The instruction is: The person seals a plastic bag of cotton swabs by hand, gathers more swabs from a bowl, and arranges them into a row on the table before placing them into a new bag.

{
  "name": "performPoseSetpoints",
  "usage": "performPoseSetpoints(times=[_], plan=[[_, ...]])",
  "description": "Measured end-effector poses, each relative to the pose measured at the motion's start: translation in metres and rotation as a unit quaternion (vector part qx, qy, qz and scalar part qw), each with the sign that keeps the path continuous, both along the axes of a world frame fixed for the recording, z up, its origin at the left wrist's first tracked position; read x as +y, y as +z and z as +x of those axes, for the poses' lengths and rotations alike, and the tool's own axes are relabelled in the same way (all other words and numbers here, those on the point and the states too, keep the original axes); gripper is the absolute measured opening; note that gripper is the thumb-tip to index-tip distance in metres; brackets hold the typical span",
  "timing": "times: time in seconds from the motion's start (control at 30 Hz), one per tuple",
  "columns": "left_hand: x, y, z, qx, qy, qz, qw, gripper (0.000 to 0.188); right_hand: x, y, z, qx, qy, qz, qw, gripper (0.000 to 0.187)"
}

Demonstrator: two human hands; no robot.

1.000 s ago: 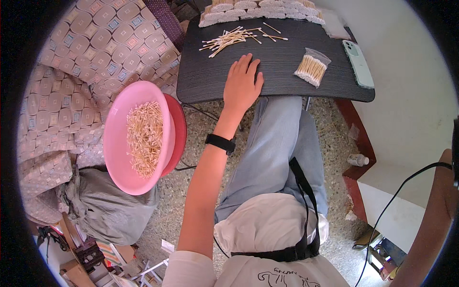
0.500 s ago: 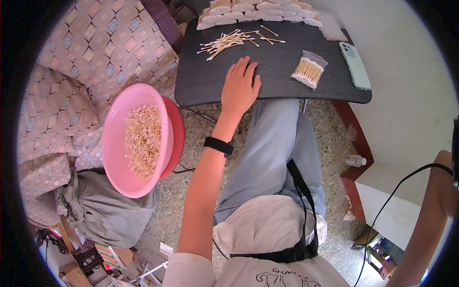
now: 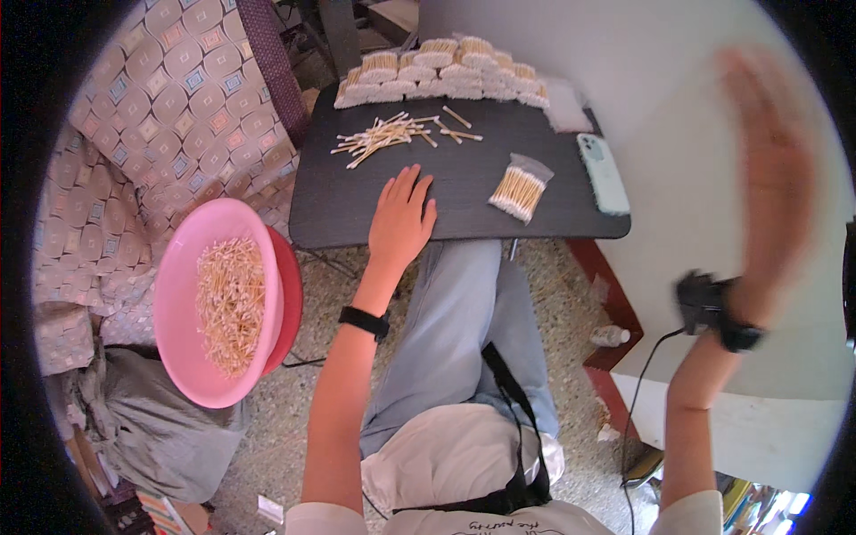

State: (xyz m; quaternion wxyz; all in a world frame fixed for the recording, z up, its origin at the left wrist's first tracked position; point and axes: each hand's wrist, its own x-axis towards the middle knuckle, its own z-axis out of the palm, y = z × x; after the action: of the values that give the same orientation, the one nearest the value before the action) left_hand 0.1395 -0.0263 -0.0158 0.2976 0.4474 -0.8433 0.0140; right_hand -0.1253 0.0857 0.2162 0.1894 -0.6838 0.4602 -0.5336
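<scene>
The left hand [image 3: 400, 221] lies flat, fingers spread and empty, on the near edge of the black table [image 3: 339, 205]. The right hand [image 3: 774, 169] (blurred) is raised at three o'clock, open, holding nothing. Loose cotton swabs [image 3: 383, 136] lie at twelve o'clock beyond the left hand, a bagged bundle of swabs [image 3: 520, 189] at two o'clock.

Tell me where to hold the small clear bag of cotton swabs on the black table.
Pinch the bag of cotton swabs at its empty clear top end, coming from above on the far side: it lies flat and tilted, with the swabs bunched toward the near end.

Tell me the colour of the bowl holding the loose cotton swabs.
Pink, nested in a red one; the bowl shows clearly in the head view, left of the table.
</scene>
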Motion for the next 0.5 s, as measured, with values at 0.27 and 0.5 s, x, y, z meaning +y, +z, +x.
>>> performPoseSetpoints(times=[0.27,0.5], plan=[[0.000,0.003,-0.003,-0.004,0.002,-0.009,1.000,0.035,-0.045,-0.167,0.010,0.299,-0.039,0.034,0.953,0.053],[0.002,0.006,-0.006,-0.006,-0.001,0.016,1.000,0.035,-0.062,-0.212,0.008,0.387,-0.059,0.040,0.919,0.049]])
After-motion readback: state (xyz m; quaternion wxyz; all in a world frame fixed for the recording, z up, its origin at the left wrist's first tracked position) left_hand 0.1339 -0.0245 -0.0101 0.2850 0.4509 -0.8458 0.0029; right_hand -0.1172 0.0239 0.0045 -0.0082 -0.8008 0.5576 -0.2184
